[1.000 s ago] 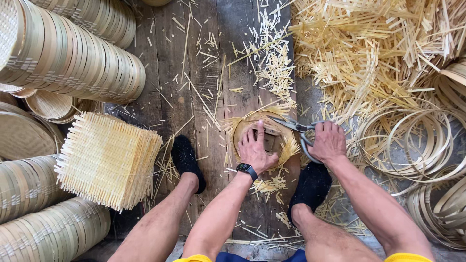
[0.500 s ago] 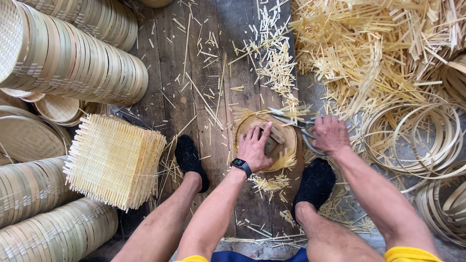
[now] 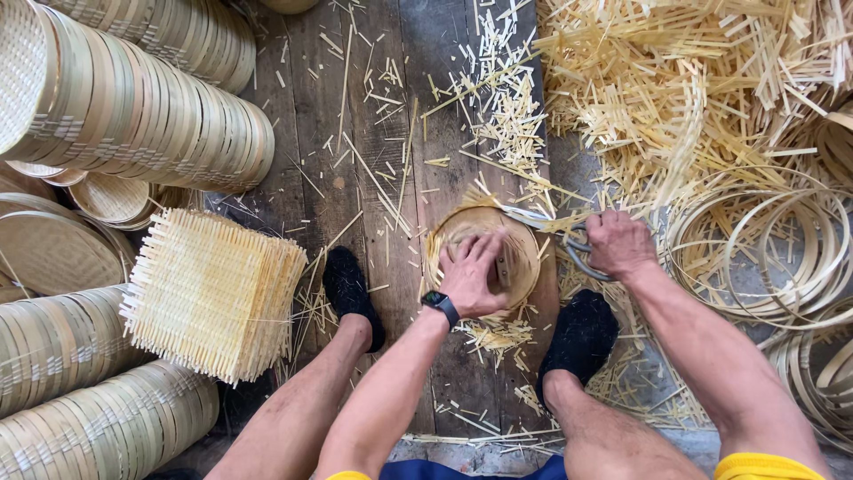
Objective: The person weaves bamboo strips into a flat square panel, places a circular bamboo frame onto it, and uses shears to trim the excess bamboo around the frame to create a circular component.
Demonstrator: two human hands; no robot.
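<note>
Basically the round woven tray (image 3: 484, 258) sits flat on the plank floor (image 3: 355, 160), between the two black-socked feet (image 3: 351, 293) and just ahead of them. Left hand (image 3: 471, 276) lies palm-down on top of it, fingers spread and pressing the weave, watch (image 3: 442, 307) on the wrist. So the tray is directly under the left hand; the right hand (image 3: 619, 244) is off its right rim, just beside it, not on it.

Right hand is closed around the handles of shears (image 3: 555, 229). Blades point left from that hand, long axis roughly level across the frame, tips at the tray's upper right rim where stray strip ends stick out. Whether the blades are apart or together can't be told at this size.

Trimmed bits (image 3: 493, 333) lie just below the tray, between the feet.

Further out: stack of square woven mats (image 3: 213, 289) to the left, well apart from the tray; rows of finished round trays (image 3: 133, 116) beyond that. Right side has loose bamboo hoops (image 3: 764, 249) near the right hand, and a big heap of strips (image 3: 675, 89) above
</note>
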